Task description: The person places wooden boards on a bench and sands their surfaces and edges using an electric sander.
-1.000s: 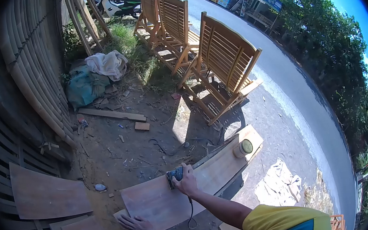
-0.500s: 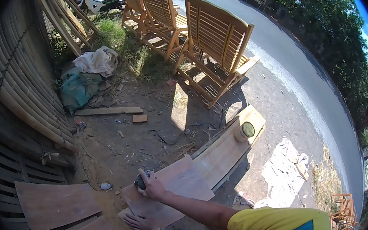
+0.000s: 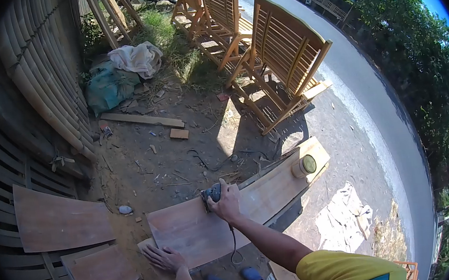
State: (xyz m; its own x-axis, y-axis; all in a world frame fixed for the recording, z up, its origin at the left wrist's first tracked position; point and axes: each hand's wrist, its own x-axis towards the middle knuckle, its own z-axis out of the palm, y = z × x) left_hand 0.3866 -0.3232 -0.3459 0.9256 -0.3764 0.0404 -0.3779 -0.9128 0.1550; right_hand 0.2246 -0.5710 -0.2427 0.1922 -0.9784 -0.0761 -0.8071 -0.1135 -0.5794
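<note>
My right hand (image 3: pixel 226 202) is wrapped round a dark electric palm sander (image 3: pixel 212 194), whose cord hangs down past my wrist. The sander is at the upper right part of a thin wooden panel (image 3: pixel 190 234), near its far edge. On the panel's lower left corner my left hand (image 3: pixel 163 258) lies flat with its fingers stretched out. Beneath the panel runs a long wooden board (image 3: pixel 268 190) that reaches up to the right. A round container (image 3: pixel 303 166) rests on that board, beyond the sander.
Other cut panels (image 3: pixel 63 217) lie at left on a slatted bench (image 3: pixel 4 234). Wooden chairs (image 3: pixel 291 45) stand ahead beside the road (image 3: pixel 359 65). A white cloth (image 3: pixel 345 217) is spread on the ground at right. Wood scraps (image 3: pixel 143 120) and a green sack (image 3: pixel 109 86) are farther off.
My right hand has carried the sander rightward across the panel, from its left part towards the upper right. My left hand stays on the lower left corner. The camera view has shifted.
</note>
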